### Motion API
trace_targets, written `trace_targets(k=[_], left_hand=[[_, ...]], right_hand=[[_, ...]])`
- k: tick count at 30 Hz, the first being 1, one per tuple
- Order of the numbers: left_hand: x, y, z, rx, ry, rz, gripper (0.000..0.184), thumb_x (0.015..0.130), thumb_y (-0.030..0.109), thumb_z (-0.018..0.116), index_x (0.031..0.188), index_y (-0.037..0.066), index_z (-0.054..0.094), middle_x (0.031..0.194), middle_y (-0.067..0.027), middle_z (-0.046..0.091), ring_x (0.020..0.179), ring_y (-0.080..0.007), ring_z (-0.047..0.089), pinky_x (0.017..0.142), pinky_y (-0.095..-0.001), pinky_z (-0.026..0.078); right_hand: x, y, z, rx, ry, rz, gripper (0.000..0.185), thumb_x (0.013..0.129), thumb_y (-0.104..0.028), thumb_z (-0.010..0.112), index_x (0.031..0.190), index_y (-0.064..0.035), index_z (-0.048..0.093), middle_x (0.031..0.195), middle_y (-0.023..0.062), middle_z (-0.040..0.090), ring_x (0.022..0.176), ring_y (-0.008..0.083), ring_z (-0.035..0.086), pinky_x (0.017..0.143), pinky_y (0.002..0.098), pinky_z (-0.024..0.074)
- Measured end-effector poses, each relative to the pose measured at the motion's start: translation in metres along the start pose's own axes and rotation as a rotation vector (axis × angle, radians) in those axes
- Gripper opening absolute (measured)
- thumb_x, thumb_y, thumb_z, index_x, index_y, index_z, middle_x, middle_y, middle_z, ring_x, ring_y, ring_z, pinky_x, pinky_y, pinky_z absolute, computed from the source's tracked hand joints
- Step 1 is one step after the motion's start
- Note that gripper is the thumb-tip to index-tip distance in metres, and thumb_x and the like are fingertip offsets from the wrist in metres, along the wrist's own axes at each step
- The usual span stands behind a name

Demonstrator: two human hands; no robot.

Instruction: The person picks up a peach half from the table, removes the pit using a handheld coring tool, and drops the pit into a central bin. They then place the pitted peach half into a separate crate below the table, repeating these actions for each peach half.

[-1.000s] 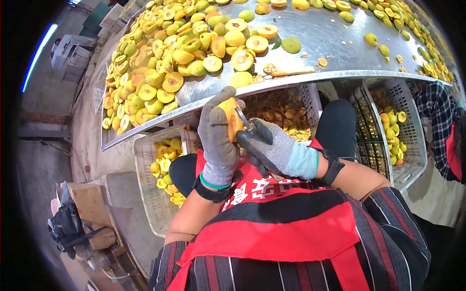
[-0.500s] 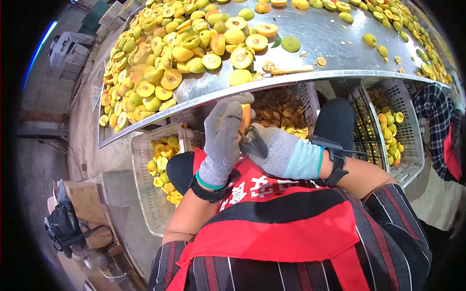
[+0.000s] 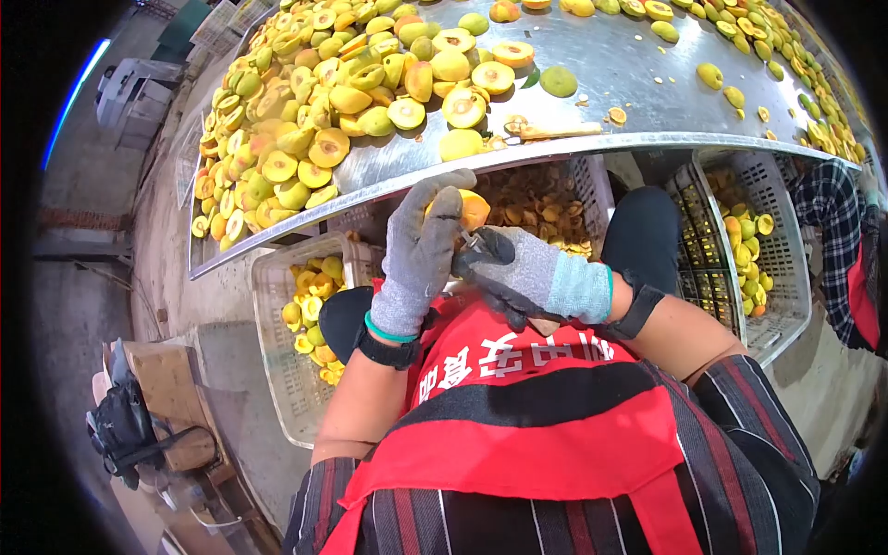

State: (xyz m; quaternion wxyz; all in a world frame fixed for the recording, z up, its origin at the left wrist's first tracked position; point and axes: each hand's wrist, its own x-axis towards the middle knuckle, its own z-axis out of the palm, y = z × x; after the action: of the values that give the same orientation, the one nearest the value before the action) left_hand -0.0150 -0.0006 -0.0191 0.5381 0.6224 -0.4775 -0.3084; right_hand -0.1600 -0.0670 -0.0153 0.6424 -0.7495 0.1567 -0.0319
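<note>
My left hand (image 3: 421,245), in a grey glove with dark fingertips, grips a yellow-orange peach half (image 3: 474,211) above my lap. Close beside it, my right hand (image 3: 518,268), gloved the same way, is closed around a small tool whose pale wooden handle end (image 3: 544,326) shows below the fist. The tool's metal tip (image 3: 474,242) reaches up to the lower side of the peach half; its exact shape is hidden by the fingers. Cut peach halves (image 3: 314,120) lie heaped on the metal table (image 3: 610,102) in front of me.
A wooden-handled tool (image 3: 560,131) lies by the table's front edge. Below stand a crate of peach halves (image 3: 268,342) at left, a crate with brownish pieces (image 3: 592,185) in the middle and another crate (image 3: 786,240) at right. A co-worker's plaid sleeve (image 3: 823,203) shows far right.
The peach half has turned in my left hand, showing a rounder, brighter side. My right hand has rotated, exposing the tool's wooden end and metal tip.
</note>
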Motion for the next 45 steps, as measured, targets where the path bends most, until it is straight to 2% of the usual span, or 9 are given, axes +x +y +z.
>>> trace_targets(k=[2,3,7,17,25,32,34,37,45], left_hand=[[0.005,0.005,-0.009,-0.019,-0.171,0.034,0.041,0.093,0.033,0.04,0.102,-0.003,0.058,0.1,-0.0107,0.06,0.091,-0.0158,0.056,0.081,-0.0278,0.044],[0.006,0.001,-0.011,-0.067,-0.207,0.027,0.042,0.094,0.033,0.038,0.101,-0.003,0.059,0.098,-0.0108,0.061,0.089,-0.0163,0.057,0.08,-0.0281,0.045],[0.011,-0.005,-0.007,-0.026,-0.187,0.028,0.053,0.094,0.042,0.033,0.102,-0.001,0.061,0.089,-0.0106,0.064,0.081,-0.0162,0.059,0.074,-0.0265,0.047],[0.005,-0.019,0.007,-0.667,-0.075,-0.234,0.061,0.093,0.049,0.03,0.107,-0.005,0.055,0.081,-0.014,0.063,0.075,-0.0192,0.06,0.07,-0.0285,0.05],[0.012,-0.022,0.027,-0.631,0.163,-0.165,0.061,0.093,0.047,0.031,0.112,-0.006,0.051,0.087,-0.0164,0.063,0.079,-0.0209,0.062,0.072,-0.0287,0.05],[0.018,-0.017,0.037,-0.717,0.116,-0.194,0.059,0.093,0.049,0.031,0.114,-0.002,0.052,0.091,-0.0161,0.063,0.084,-0.0202,0.061,0.072,-0.0289,0.05],[0.016,-0.008,0.039,-0.804,0.096,-0.299,0.051,0.094,0.043,0.033,0.107,-0.002,0.053,0.095,-0.0107,0.061,0.084,-0.0187,0.061,0.072,-0.0289,0.051],[0.016,-0.018,0.04,-0.947,0.028,-0.35,0.05,0.093,0.046,0.034,0.109,0.001,0.051,0.096,-0.0096,0.06,0.084,-0.0182,0.061,0.067,-0.0288,0.052],[0.016,-0.028,0.049,-0.917,0.1,-0.47,0.065,0.086,0.062,0.034,0.114,0.006,0.048,0.097,-0.0116,0.06,0.075,-0.0207,0.06,0.062,-0.0314,0.052]], right_hand=[[-0.002,0.002,-0.001,-0.011,0.0,-0.199,0.027,0.087,-0.029,0.047,0.081,-0.0042,0.053,0.058,0.0096,0.052,0.051,0.0216,0.054,0.052,0.035,0.046],[-0.004,-0.011,-0.004,0.038,-0.012,0.127,0.027,0.086,-0.03,0.048,0.081,-0.0041,0.053,0.055,0.0105,0.051,0.052,0.0234,0.055,0.054,0.0367,0.0463],[0.001,-0.008,-0.003,-0.057,-0.039,0.168,0.029,0.087,-0.031,0.049,0.078,-0.0044,0.053,0.053,0.0093,0.05,0.047,0.0211,0.054,0.045,0.0345,0.0455],[-0.006,0.01,0.003,1.313,-0.304,0.252,0.03,0.091,-0.035,0.046,0.078,-0.0076,0.05,0.053,0.0013,0.045,0.034,0.0104,0.041,0.03,0.0227,0.0338],[-0.005,-0.011,0.007,0.497,0.047,0.219,0.028,0.089,-0.031,0.05,0.078,-0.0052,0.049,0.05,0.0023,0.047,0.035,0.0107,0.043,0.035,0.0248,0.0349],[-0.011,-0.01,0.003,0.35,0.182,0.184,0.022,0.089,-0.026,0.052,0.091,-0.0052,0.048,0.055,0.0023,0.049,0.039,0.0093,0.046,0.037,0.0245,0.0361],[-0.012,0.004,-0.002,-0.219,0.201,-0.105,0.024,0.084,-0.026,0.054,0.095,-0.004,0.054,0.072,0.0145,0.058,0.067,0.0331,0.059,0.064,0.0394,0.0484],[-0.013,0.022,-0.006,-0.491,0.313,-0.317,0.028,0.082,-0.029,0.055,0.097,-0.005,0.054,0.077,0.0165,0.06,0.069,0.0349,0.059,0.062,0.0398,0.0485],[-0.028,0.022,-0.022,-0.687,0.209,-0.059,0.038,0.081,-0.037,0.057,0.097,-0.0029,0.049,0.072,0.0183,0.06,0.069,0.0348,0.06,0.058,0.0409,0.0478]])
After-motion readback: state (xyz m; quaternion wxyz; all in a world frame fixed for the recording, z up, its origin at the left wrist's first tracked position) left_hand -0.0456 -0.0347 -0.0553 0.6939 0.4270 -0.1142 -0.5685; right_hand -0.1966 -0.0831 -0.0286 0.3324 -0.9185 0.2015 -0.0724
